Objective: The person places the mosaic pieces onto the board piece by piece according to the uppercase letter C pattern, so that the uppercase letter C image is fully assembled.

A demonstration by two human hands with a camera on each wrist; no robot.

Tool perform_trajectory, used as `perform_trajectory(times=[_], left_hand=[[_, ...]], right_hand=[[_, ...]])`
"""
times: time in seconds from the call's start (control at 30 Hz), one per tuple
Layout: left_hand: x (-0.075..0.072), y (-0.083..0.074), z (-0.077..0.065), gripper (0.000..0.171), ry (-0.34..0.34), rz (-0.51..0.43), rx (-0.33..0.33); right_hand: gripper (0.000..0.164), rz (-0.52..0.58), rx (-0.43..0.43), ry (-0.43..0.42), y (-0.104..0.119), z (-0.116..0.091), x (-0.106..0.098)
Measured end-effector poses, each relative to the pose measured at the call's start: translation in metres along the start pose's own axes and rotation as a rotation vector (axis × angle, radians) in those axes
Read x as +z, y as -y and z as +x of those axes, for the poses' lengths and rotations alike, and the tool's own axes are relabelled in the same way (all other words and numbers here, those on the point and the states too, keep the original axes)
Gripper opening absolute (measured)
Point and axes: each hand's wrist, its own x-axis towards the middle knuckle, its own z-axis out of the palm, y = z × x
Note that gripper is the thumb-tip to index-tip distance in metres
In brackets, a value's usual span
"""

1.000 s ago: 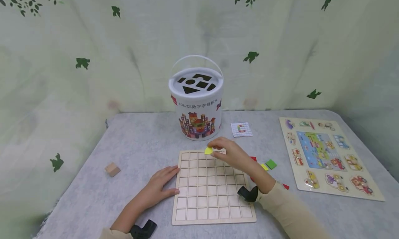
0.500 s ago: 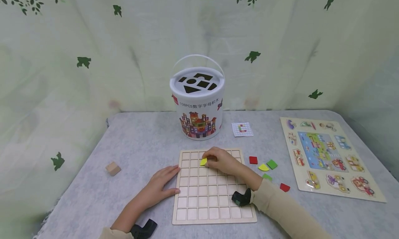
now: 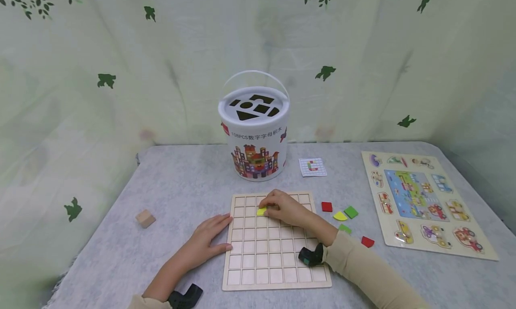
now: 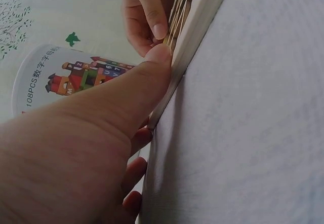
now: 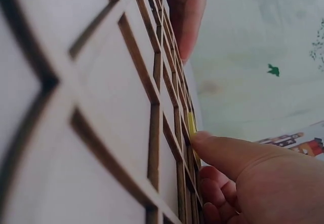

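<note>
A wooden grid board lies flat in front of me, its surface split into square cells. In its second row from the back, my right hand pinches a yellow tile at a cell; the fingers partly cover the tile. The right wrist view shows the thumb on the edge of the yellow tile, level with the grid ribs. My left hand rests at the board's left edge, fingers extended, fingertips and thumb on the rim. In the left wrist view the thumb of the left hand lies against the board's side.
Right of the board lie red tiles, green tiles and a yellow rounded tile. A white bucket stands behind, beside a small pattern card. A picture puzzle lies far right, a wooden block left.
My right hand has come down and left from the board's back edge with the yellow tile, which now lies flatter in a second-row cell. The left hand has stayed put.
</note>
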Motion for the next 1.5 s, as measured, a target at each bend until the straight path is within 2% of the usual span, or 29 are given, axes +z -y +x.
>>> perform_trajectory(times=[0.2,0.37,0.53,0.67,0.83,1.07,1.17,1.33,1.5], left_hand=[[0.000,0.001,-0.001,0.072,-0.005,0.000,0.008],[0.001,0.002,-0.001,0.072,-0.004,0.002,0.009],[0.001,0.002,0.000,0.073,-0.001,-0.004,0.000],[0.002,0.002,0.000,0.074,0.007,-0.003,-0.013],[0.001,0.002,0.000,0.074,0.007,-0.005,-0.005],[0.001,0.004,0.000,0.074,0.010,-0.002,0.008],[0.001,0.004,0.000,0.074,0.010,-0.002,0.006],[0.002,0.004,0.000,0.074,0.007,0.001,0.004],[0.002,0.004,0.000,0.074,0.007,-0.004,0.004]], right_hand=[[0.026,0.010,0.026,0.041,0.001,-0.003,-0.003],[0.042,0.131,0.083,0.067,0.006,-0.012,-0.017],[0.047,0.165,0.017,-0.011,0.012,-0.027,-0.039],[0.051,0.081,0.015,-0.120,0.012,-0.047,-0.056],[0.052,0.009,0.046,-0.205,-0.001,-0.072,-0.073],[0.052,0.030,0.098,-0.214,-0.029,-0.098,-0.081],[0.052,0.030,0.140,-0.195,-0.039,-0.104,-0.079],[0.049,0.035,0.256,-0.183,-0.052,-0.110,-0.074],[0.036,-0.042,0.277,-0.192,-0.057,-0.112,-0.072]])
